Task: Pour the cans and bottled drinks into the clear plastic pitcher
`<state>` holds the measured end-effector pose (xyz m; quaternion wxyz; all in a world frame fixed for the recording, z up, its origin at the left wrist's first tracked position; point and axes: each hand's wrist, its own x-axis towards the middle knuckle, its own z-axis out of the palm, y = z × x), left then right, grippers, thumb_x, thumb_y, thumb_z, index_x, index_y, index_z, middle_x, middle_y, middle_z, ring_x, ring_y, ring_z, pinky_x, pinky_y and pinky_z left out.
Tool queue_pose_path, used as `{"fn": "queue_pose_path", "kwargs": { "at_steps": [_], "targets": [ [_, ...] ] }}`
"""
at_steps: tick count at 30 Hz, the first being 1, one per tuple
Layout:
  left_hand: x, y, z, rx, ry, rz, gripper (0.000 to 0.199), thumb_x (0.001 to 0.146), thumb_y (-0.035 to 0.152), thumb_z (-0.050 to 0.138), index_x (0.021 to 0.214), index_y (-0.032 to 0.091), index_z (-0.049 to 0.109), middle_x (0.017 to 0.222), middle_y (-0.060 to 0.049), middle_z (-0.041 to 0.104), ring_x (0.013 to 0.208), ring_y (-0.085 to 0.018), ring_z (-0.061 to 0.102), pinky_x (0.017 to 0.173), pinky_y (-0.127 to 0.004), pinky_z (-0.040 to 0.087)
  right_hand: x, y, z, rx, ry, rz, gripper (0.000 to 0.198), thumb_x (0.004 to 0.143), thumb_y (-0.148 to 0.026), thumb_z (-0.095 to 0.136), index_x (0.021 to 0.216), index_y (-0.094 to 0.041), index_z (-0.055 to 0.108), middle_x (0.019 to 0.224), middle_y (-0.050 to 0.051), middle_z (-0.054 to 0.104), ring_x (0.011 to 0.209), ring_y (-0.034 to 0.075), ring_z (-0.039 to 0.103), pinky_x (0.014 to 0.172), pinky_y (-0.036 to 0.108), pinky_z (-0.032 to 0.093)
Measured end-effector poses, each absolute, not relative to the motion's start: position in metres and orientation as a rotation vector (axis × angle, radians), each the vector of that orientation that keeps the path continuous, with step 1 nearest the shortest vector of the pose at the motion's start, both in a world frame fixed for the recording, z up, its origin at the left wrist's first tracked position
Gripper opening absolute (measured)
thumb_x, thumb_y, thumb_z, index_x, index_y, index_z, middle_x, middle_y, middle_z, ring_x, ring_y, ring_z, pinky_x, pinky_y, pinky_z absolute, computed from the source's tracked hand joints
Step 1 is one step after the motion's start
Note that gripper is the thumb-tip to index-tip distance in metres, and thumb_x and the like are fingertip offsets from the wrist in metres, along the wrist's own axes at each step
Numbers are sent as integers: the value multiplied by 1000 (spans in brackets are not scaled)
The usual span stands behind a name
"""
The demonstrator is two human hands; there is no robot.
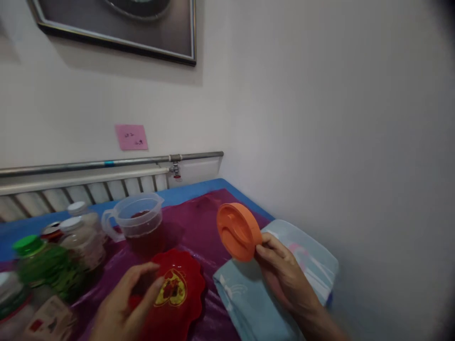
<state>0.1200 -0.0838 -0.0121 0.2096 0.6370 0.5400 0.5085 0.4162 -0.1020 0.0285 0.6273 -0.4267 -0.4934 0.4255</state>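
Round orange plastic lid (237, 230) pinched in right hand (280, 270) over glossy scalloped red plate (177, 289)

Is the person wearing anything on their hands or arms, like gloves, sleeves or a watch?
No. The left hand and right hand are both bare, with no gloves, and no rings show. The right forearm, as far as it is in view, has no sleeve, watch or band. Only a little of the left wrist shows, also uncovered.
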Motion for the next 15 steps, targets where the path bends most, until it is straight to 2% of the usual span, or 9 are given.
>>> {"fn": "queue_pose_path", "kwargs": {
  "at_steps": [3,8,11,15],
  "targets": [
    [132,-89,7,2013,1436,1530,29,77,48,66,98,29,70,101,-4,74,85,-23,71,74,-34,60,388,-100,38,-682,-981,1290,15,78,-39,68,81,-25,65,81,2,66,77,20,62,72,32,51],
    [142,-93,30,2335,1351,1779,29,84,32,64,113,29,61,110,-6,70,105,-23,64,88,-38,55,354,-94,33,-508,-889,1560,11,79,-35,67,83,-24,66,85,4,68,79,22,66,72,36,55],
    [143,-90,40,2577,1287,1659,39,84,28,64,123,30,57,121,-8,65,114,-25,58,95,-42,51,340,-94,32,-485,-860,1657,10,80,-32,66,81,-23,64,86,4,68,81,21,66,77,36,55],
    [137,-83,41,2756,1278,1453,40,86,21,61,125,29,56,125,-7,63,114,-23,56,92,-38,50,328,-94,41,-473,-846,1726,11,78,-31,69,80,-21,65,84,4,67,81,19,64,78,32,53]
  ]
}}
